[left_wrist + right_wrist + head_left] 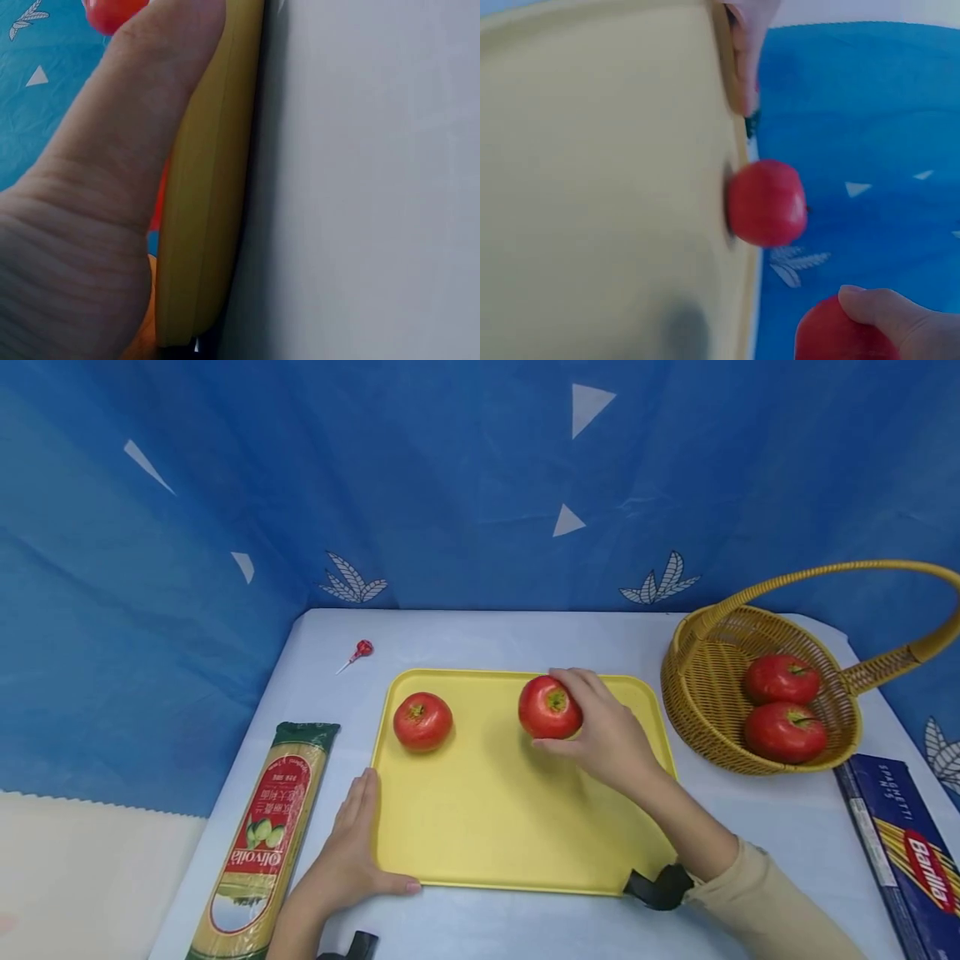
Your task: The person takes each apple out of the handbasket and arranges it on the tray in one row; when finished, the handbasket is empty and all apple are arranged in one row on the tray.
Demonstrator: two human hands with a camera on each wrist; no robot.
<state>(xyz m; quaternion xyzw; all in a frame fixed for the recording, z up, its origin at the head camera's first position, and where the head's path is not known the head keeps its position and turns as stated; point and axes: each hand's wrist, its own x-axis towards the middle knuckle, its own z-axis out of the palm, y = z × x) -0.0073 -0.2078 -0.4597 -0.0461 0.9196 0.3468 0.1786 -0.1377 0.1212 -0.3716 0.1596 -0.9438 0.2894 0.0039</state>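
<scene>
My right hand [611, 735] grips a red apple [546, 708] over the right half of a yellow tray [495, 827]. In the right wrist view the gripped apple [840, 334] hangs apart from the tray, whose surface carries a shadow. A second apple [422, 722] sits on the tray at its back left. My left hand [352, 847] rests against the tray's front left corner, fingers straight along the left side and thumb at the front edge. The left wrist view shows the thumb [161, 67] close up beside the tray's rim [206, 195]; the other fingers are hidden there.
A wicker basket [690, 727] with a tall handle holds two apples [783, 731] at the right. Below it lies a blue spaghetti box [900, 852]. A spaghetti packet [262, 843] lies left of the tray, and a red lollipop [363, 648] lies behind it. Blue cloth [465, 485] hangs behind.
</scene>
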